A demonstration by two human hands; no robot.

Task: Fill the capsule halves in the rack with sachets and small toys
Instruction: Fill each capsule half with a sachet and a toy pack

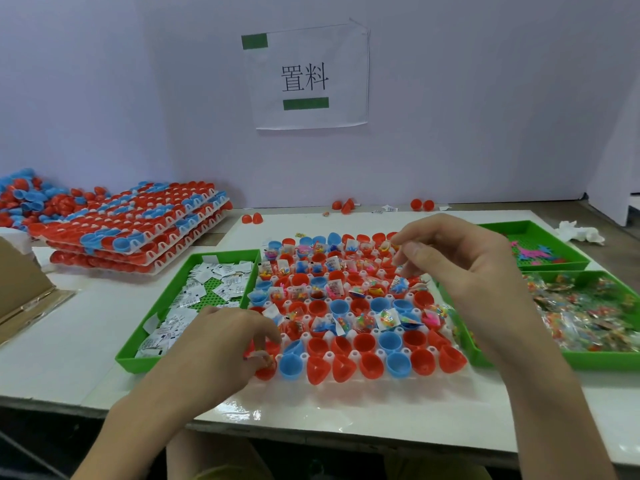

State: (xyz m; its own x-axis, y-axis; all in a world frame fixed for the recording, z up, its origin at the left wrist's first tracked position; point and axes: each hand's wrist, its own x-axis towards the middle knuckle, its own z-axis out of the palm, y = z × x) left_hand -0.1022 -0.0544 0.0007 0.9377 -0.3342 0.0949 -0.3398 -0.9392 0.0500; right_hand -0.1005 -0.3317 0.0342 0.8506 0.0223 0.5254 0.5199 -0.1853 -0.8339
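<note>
Rack of red and blue capsule halves sits mid-table between two green trays: white sachets to its left, clear toy packets to its right. We find the far rows filled and the two nearest rows mostly bare. Left hand curls its fingers down at the near-left corner; we cannot confirm a grip. Right hand hovers over the far-right rows, fingers curled; contents indeterminate.

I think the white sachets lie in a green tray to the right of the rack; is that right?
Not quite: the head view shows the sachets in a green tray to the left of the rack, not the right.
</note>
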